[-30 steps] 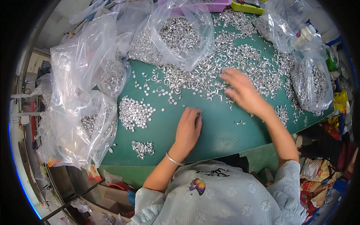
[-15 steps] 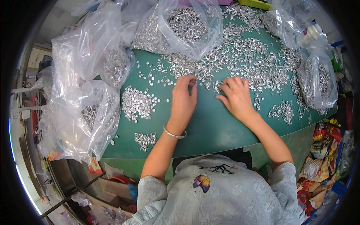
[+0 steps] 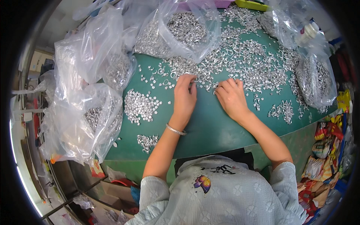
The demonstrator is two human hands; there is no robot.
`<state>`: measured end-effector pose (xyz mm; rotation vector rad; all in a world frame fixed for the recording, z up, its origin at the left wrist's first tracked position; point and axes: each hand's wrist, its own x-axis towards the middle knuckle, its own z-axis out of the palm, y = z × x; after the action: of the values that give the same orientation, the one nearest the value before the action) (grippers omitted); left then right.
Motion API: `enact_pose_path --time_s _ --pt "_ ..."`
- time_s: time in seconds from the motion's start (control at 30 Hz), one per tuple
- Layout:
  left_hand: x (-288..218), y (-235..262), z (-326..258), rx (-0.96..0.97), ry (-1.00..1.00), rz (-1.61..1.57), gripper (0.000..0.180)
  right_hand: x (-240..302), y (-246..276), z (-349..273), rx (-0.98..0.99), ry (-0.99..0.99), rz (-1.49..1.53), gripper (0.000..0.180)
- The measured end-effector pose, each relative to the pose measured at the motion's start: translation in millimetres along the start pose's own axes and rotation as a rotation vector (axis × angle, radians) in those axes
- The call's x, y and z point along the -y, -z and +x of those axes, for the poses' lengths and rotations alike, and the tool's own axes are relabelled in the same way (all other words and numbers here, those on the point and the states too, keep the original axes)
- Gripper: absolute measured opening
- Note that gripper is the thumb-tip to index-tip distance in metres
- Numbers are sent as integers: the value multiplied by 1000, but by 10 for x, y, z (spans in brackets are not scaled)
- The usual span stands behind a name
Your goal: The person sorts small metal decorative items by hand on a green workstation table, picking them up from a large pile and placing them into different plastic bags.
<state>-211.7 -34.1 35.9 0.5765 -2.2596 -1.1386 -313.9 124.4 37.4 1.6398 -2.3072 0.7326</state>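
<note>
Green and smooth, the tabletop [image 3: 210,127] fills the middle of the view, its near edge bowed by the lens. Clear plastic bags [image 3: 71,112] crowd its left side, silvery pieces showing through their walls. An open bag [image 3: 165,41] full of the same metal stands at the far side, with a purple tray [image 3: 223,4] and a yellow-green tray [image 3: 251,5] partly seen behind. To the right lies another filled bag [image 3: 317,82], just below a white bottle [image 3: 309,32]; colourful packets [image 3: 318,167] lie beyond the right edge of the table.

Small curved and ring-shaped metal pieces [image 3: 255,67] spread in a broad, loose layer across the far half and toward the right. Nearer the left, a rounded pile [image 3: 140,107] of small pieces sits apart from them, with a smaller cluster [image 3: 147,142] below it and another group [image 3: 282,110] toward the right.

The left hand [image 3: 185,95], a silvery bracelet [image 3: 175,130] on its wrist, is at the near edge of the loose layer, fingers curled in toward the thumb. The right hand [image 3: 232,99] is just beside it, fingers bent and bunched close to the nearest pieces. Whether either hand's fingers grip a piece, I cannot tell.
</note>
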Motion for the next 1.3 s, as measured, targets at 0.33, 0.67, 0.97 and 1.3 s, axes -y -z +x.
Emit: enact_pose_path --time_s 0.33,0.67,0.97,1.3 --pt "32 -142 -10 253 -249 478 52 -1233 1682 -1305 -1054 -709 -277 7" --pt "-24 -345 71 331 -248 636 55 -3345 2245 -2856 -311 -1254 -863 23" --pt "-61 -324 -50 342 -334 576 45 -773 1348 -857 -371 -617 166 38" --pt "-57 -149 -197 144 -280 463 36 123 88 -276 305 -183 -2 62"
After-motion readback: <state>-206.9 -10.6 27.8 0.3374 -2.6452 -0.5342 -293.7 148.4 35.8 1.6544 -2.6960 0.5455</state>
